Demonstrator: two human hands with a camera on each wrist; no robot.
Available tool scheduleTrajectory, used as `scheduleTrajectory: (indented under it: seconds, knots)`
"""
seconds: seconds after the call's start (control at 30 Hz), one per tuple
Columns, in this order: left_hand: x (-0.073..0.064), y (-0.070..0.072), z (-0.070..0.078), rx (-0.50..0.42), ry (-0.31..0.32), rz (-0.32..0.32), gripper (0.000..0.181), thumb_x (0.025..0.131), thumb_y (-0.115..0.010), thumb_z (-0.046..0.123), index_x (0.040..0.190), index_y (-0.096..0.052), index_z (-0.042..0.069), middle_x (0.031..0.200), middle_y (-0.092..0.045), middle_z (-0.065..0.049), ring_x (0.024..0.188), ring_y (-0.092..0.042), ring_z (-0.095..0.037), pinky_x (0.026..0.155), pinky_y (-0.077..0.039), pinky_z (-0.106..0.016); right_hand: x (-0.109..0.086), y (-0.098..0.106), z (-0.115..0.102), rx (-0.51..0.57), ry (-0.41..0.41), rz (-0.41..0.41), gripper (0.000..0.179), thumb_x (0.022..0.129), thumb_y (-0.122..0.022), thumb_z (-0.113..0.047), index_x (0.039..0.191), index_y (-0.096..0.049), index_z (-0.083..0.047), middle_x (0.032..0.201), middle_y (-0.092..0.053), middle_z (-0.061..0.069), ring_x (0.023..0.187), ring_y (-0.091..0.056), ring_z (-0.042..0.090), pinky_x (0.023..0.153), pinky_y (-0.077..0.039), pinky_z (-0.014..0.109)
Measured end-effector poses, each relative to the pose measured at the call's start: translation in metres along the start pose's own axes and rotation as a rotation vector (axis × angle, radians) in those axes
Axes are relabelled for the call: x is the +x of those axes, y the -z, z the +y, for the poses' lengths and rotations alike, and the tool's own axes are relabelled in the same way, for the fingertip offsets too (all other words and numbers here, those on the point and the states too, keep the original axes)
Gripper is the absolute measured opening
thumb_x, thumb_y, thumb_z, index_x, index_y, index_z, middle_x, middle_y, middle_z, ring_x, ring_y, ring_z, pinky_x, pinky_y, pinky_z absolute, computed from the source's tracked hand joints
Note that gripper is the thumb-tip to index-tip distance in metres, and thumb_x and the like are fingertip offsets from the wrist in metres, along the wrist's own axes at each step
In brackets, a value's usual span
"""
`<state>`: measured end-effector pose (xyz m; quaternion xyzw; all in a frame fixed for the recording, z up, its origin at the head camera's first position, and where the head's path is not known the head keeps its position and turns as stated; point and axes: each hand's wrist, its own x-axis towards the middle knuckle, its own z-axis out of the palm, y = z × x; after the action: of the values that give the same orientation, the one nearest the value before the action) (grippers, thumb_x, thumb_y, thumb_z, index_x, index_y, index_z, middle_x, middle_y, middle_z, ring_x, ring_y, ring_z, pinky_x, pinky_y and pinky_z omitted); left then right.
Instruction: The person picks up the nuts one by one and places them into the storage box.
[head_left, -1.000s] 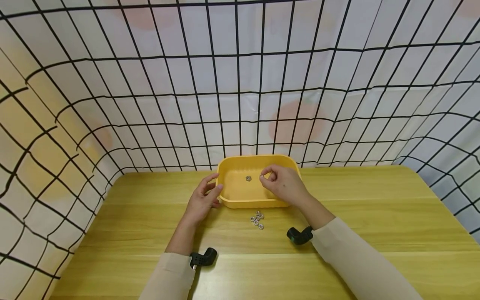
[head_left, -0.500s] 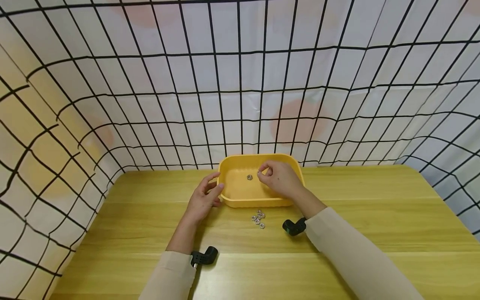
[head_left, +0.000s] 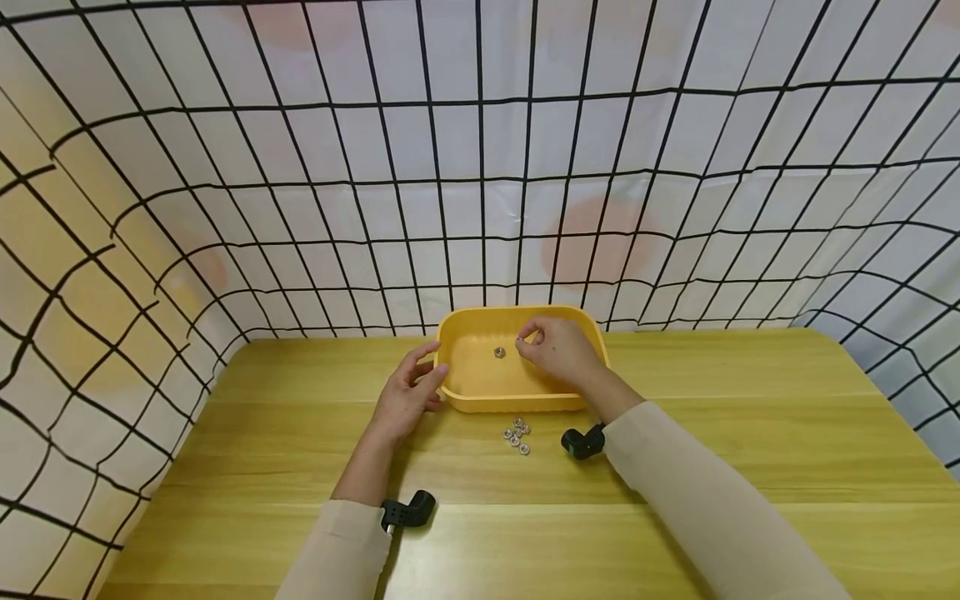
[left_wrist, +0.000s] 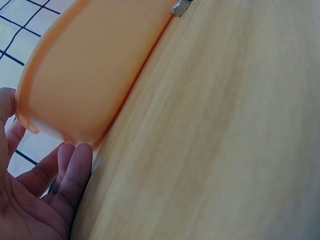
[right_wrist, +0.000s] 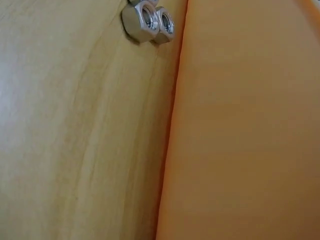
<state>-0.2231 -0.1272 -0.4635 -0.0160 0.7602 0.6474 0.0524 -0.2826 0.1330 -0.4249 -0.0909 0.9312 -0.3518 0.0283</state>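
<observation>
A yellow tray [head_left: 480,403] stands at the back of the wooden table, a metal nut [head_left: 499,352] lying on its floor. My left hand [head_left: 401,404] holds the tray's left end, thumb and index finger at the rim. In the left wrist view the other fingers [left_wrist: 80,167] rest against the tray's outer wall. My right hand [head_left: 562,350] is over the tray's right half, thumb and index finger pinched together on a small nut, mostly hidden by the fingertips. The right wrist view shows the tray wall [right_wrist: 240,120] but not the hand.
Several loose hex nuts [head_left: 517,433] lie in a cluster on the table [head_left: 300,433] in front of the tray; some nuts [right_wrist: 142,22] show close up in the right wrist view. A black grid net [head_left: 480,179] over a pale sheet stands behind the tray and along both sides.
My right hand has shifted slightly left and deeper over the tray, its forearm swinging left. The left hand keeps its hold, and the loose nuts lie as before.
</observation>
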Motion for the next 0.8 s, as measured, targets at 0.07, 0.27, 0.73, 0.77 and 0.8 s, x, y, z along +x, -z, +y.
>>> scheduleTrajectory:
  seconds: [0.07,0.27,0.73,0.77,0.8]
  knots:
    - [0.0002,-0.0001,0.0001,-0.002,-0.001,-0.001,0.048,0.102,-0.064,0.033,0.148,-0.052,0.027,0.142,-0.055,-0.022,0.075,-0.060,-0.018,0.074,-0.061,-0.030,0.0008,-0.0004,0.0006,-0.005,0.000,-0.004,0.019,0.096,-0.069,-0.030,0.105,-0.071,-0.014,0.079,-0.061,0.003,0.063,-0.051,0.016,0.059,-0.041,0.028]
    - [-0.0007,-0.0005,0.0015,-0.006,0.000,0.001,0.048,0.102,-0.065,0.033,0.148,-0.052,0.026,0.141,-0.055,-0.021,0.075,-0.059,-0.018,0.073,-0.061,-0.029,0.0000,-0.0006,0.0016,-0.003,-0.010,-0.015,0.021,0.094,-0.071,-0.030,0.108,-0.070,-0.014,0.082,-0.063,0.004,0.065,-0.053,0.017,0.060,-0.043,0.028]
    - [0.0005,-0.0007,-0.0008,0.001,0.007,0.008,0.048,0.102,-0.065,0.033,0.148,-0.052,0.027,0.142,-0.055,-0.021,0.075,-0.059,-0.019,0.073,-0.061,-0.029,-0.0001,-0.0008,0.0010,0.030,-0.019,0.005,0.027,0.094,-0.072,-0.032,0.113,-0.070,-0.013,0.084,-0.064,0.004,0.065,-0.054,0.017,0.060,-0.043,0.028]
    - [0.0008,-0.0007,-0.0011,-0.002,0.007,0.009,0.048,0.102,-0.065,0.033,0.147,-0.052,0.027,0.141,-0.055,-0.021,0.075,-0.059,-0.019,0.073,-0.061,-0.029,-0.0002,-0.0004,0.0003,0.036,-0.020,0.011,0.027,0.094,-0.072,-0.032,0.114,-0.070,-0.013,0.084,-0.064,0.003,0.065,-0.053,0.017,0.060,-0.043,0.028]
    - [0.0010,-0.0006,-0.0014,-0.002,0.006,0.007,0.048,0.102,-0.065,0.033,0.148,-0.052,0.027,0.141,-0.055,-0.021,0.075,-0.060,-0.019,0.072,-0.061,-0.028,-0.0004,0.0001,-0.0008,0.043,-0.020,0.017,0.026,0.094,-0.072,-0.031,0.114,-0.070,-0.014,0.083,-0.064,0.003,0.064,-0.053,0.017,0.059,-0.043,0.028]
